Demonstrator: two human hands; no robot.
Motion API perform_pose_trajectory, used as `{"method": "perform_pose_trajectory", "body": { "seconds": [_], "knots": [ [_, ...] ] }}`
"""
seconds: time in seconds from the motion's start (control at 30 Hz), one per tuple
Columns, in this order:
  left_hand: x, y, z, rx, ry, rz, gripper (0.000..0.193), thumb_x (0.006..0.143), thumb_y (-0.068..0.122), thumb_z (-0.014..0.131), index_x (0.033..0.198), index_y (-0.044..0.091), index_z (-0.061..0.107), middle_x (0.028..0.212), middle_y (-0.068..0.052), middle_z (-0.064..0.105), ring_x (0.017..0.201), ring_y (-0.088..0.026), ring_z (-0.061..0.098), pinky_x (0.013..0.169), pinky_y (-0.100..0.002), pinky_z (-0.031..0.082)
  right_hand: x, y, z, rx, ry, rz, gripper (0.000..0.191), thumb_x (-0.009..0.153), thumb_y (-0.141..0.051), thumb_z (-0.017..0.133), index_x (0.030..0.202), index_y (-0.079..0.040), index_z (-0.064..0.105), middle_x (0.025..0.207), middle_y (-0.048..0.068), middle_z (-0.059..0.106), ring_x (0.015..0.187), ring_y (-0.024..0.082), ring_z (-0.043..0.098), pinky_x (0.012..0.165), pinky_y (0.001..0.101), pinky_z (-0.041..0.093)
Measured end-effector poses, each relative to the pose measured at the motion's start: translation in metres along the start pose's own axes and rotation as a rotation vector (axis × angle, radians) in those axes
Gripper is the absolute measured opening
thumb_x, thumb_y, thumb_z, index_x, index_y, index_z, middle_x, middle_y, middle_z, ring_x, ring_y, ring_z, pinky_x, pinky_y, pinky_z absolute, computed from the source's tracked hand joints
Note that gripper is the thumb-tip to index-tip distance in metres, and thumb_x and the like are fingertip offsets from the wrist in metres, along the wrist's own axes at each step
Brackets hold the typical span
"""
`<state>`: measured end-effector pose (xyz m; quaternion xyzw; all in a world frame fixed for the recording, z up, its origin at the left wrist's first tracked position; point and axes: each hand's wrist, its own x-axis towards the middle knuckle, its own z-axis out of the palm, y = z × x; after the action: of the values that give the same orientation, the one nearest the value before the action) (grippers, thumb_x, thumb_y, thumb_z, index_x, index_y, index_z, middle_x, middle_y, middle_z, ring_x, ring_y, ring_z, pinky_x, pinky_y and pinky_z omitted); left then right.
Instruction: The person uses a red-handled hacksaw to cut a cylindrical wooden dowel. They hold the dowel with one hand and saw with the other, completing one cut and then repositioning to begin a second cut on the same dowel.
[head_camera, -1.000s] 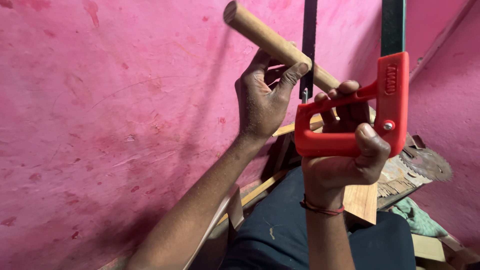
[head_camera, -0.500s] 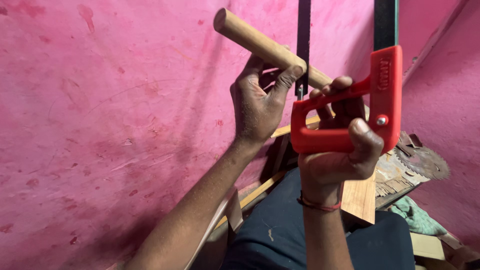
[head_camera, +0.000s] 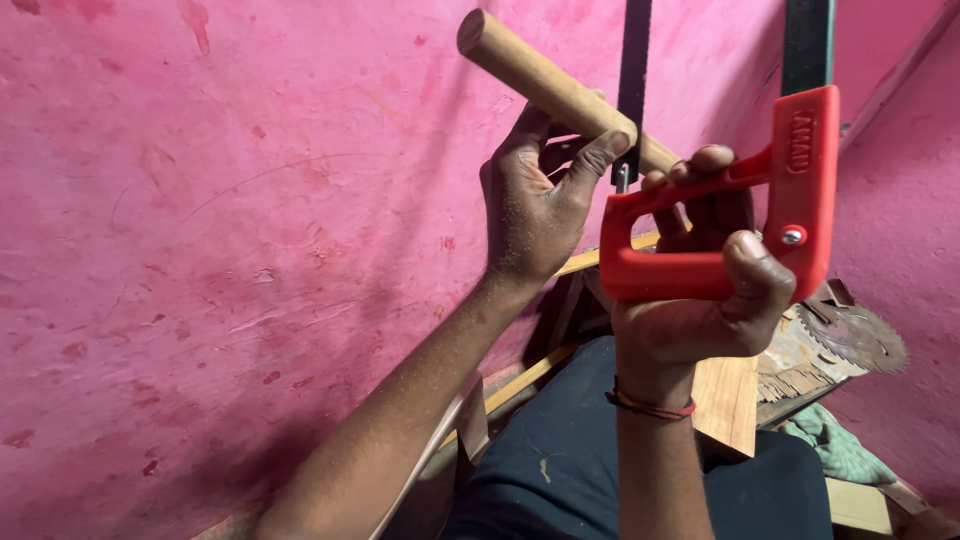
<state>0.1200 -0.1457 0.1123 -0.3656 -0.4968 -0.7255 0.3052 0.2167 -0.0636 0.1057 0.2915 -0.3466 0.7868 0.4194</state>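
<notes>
Wooden dowel (head_camera: 560, 85) in left fingers (head_camera: 590, 160), hacksaw (head_camera: 720, 230) beside

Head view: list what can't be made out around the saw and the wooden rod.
- Saw: the blade and frame run off the top edge.
- Wooden rod: its far end is hidden behind the right hand and the red handle.
- Where the blade meets the rod: covered by the left hand fingers.
- Round saw disc: partly behind the handle.

saw and stick, partly unseen
the saw frame (head_camera: 805, 40) and blade (head_camera: 634, 60) run off the top edge; the right hand (head_camera: 700, 300) hides the stick's (head_camera: 545, 80) far end.
</notes>
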Motion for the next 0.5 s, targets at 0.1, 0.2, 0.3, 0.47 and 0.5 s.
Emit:
{"method": "perform_pose_trajectory", "body": {
  "seconds": [0.1, 0.2, 0.3, 0.47, 0.5],
  "knots": [
    [0.004, -0.001, 0.001, -0.007, 0.016, -0.007, 0.028, 0.099, 0.026, 0.073, 0.117, 0.006, 0.068, 0.103, -0.006, 0.077, 0.098, -0.015, 0.078, 0.092, -0.033, 0.067, -0.007, -0.001, 0.0, -0.063, -0.025, -0.042, 0.071, 0.095, -0.023, 0.052, 0.159, 0.003, 0.035, 0.123, 0.022, 0.066, 0.111, 0.027, 0.065, 0.105, 0.0448, 0.055],
    [0.009, -0.001, -0.006, 0.006, 0.062, 0.056, 0.023, 0.1, 0.026, 0.076, 0.11, 0.007, 0.071, 0.103, -0.007, 0.078, 0.1, -0.017, 0.079, 0.094, -0.034, 0.069, -0.018, -0.001, 0.002, -0.082, -0.025, -0.018, 0.069, 0.095, -0.023, 0.052, 0.157, 0.005, 0.037, 0.124, 0.022, 0.066, 0.111, 0.027, 0.064, 0.104, 0.0444, 0.053],
    [0.006, 0.001, -0.01, 0.0, 0.059, 0.034, 0.026, 0.099, 0.026, 0.075, 0.114, 0.005, 0.07, 0.103, -0.007, 0.077, 0.099, -0.016, 0.077, 0.092, -0.034, 0.066, -0.01, 0.005, 0.005, -0.03, -0.006, -0.002, 0.069, 0.095, -0.022, 0.052, 0.155, 0.008, 0.039, 0.125, 0.022, 0.066, 0.11, 0.028, 0.063, 0.105, 0.0446, 0.051],
    [0.01, 0.0, -0.009, 0.025, 0.054, 0.061, 0.026, 0.1, 0.028, 0.074, 0.112, 0.006, 0.069, 0.102, -0.006, 0.077, 0.098, -0.015, 0.077, 0.092, -0.033, 0.066, -0.006, 0.005, 0.009, -0.043, -0.021, -0.012, 0.07, 0.094, -0.022, 0.053, 0.157, 0.004, 0.038, 0.125, 0.022, 0.066, 0.113, 0.028, 0.064, 0.104, 0.0448, 0.052],
    [0.01, 0.0, -0.009, 0.027, 0.057, 0.069, 0.026, 0.1, 0.028, 0.073, 0.113, 0.006, 0.069, 0.102, -0.006, 0.077, 0.099, -0.015, 0.077, 0.092, -0.033, 0.067, -0.014, 0.002, 0.009, -0.043, -0.029, -0.005, 0.07, 0.095, -0.022, 0.053, 0.159, 0.004, 0.037, 0.125, 0.021, 0.066, 0.112, 0.027, 0.063, 0.104, 0.0444, 0.051]
  ]
}}
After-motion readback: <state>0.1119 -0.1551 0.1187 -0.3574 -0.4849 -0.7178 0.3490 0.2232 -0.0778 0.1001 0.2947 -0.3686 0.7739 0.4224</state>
